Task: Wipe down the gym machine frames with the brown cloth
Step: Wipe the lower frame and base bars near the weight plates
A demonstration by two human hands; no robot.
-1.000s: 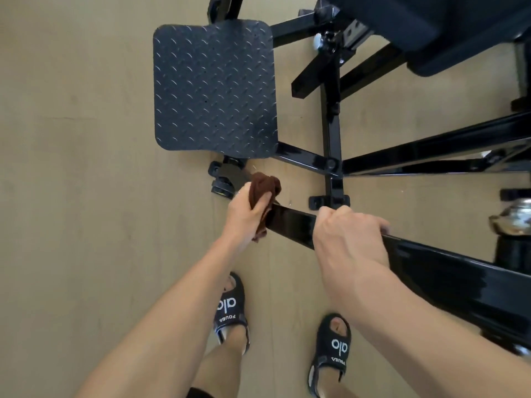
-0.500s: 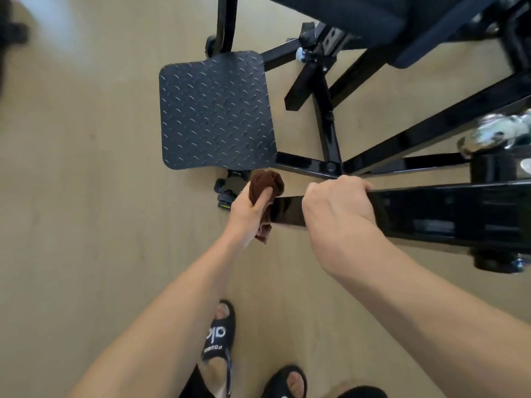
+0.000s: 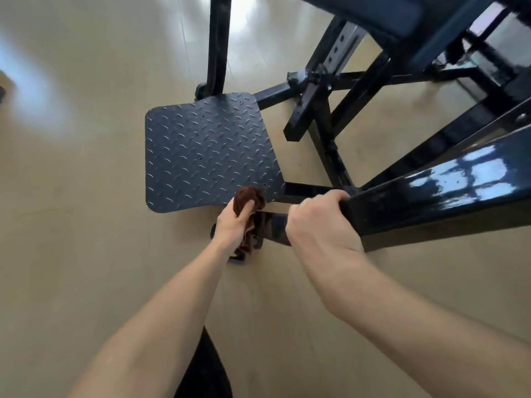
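A glossy black frame bar (image 3: 436, 191) of the gym machine runs from the right edge down to the floor near the middle. My left hand (image 3: 232, 225) grips the bunched brown cloth (image 3: 249, 200) and presses it against the bar's low end. My right hand (image 3: 319, 225) is curled over the top edge of the same bar, just right of the cloth. Part of the cloth hangs below my left hand, beside the bar's foot.
A dark diamond-plate footplate (image 3: 209, 150) lies on the tan floor (image 3: 71, 225) just beyond my hands. Black cross tubes (image 3: 316, 110) and an upright post (image 3: 218, 44) stand behind it. A padded seat (image 3: 388, 15) overhangs at the top right.
The view tilted forward and my feet dropped out of sight. The bar now angles up to the right. Both hands keep their hold at the bar's low end.
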